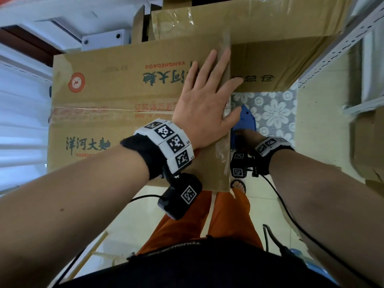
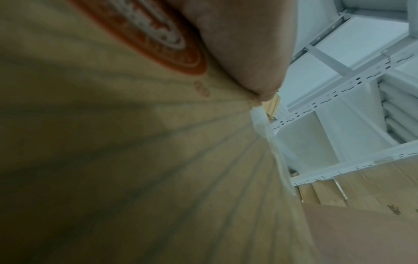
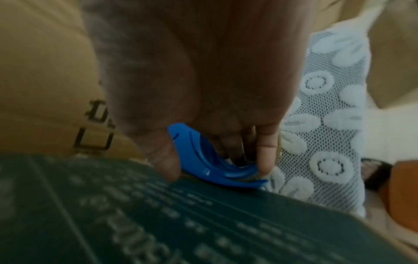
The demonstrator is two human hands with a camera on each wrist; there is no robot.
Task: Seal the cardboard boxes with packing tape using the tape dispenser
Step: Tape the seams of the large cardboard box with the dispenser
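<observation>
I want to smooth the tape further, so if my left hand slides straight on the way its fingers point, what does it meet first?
Probably the taped cardboard box stacked just beyond the fingertips: the left hand lies flat on the printed cardboard box, fingers pointing along the clear tape strip. Depth is hard to judge.

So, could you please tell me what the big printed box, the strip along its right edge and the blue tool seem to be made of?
The box looks like matte brown cardboard with green and red print. The strip along its right edge seems to be clear plastic packing tape: glossy, wrinkled, with the cardboard showing through. The tape dispenser in the right hand appears to be smooth moulded blue plastic, though blur leaves that open.
</observation>
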